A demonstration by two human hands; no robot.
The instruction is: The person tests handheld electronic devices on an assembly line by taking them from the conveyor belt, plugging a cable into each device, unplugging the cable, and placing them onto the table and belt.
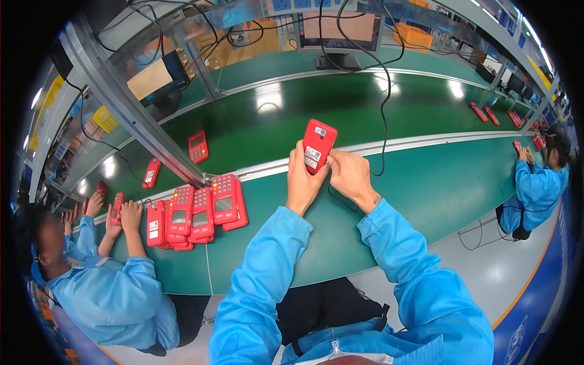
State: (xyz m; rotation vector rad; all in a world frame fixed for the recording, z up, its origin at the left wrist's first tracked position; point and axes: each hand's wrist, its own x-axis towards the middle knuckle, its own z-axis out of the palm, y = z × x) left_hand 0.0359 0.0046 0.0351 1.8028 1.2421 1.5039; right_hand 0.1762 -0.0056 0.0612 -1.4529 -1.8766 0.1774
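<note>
My left hand [302, 179] is wrapped round a red handheld card payment terminal [320, 139], held tilted with its back and white labels up. My right hand [353, 176] is pinched at the terminal's lower right edge; its fingertips hide what is between them. A thin black cable [387, 115] hangs from above and passes behind my right hand, and a loop of it shows below on the table. Left of my hands, several red payment terminals [201, 213] lie in stacks on the green table [267, 243], mostly keypad up.
A green conveyor belt [243, 137] runs beyond a metal rail [420, 141], carrying more red terminals [198, 147]. A metal post [131, 103] rises at left. A monitor [340, 30] stands at the back. Co-workers in blue sit at left [109, 298] and right [538, 188].
</note>
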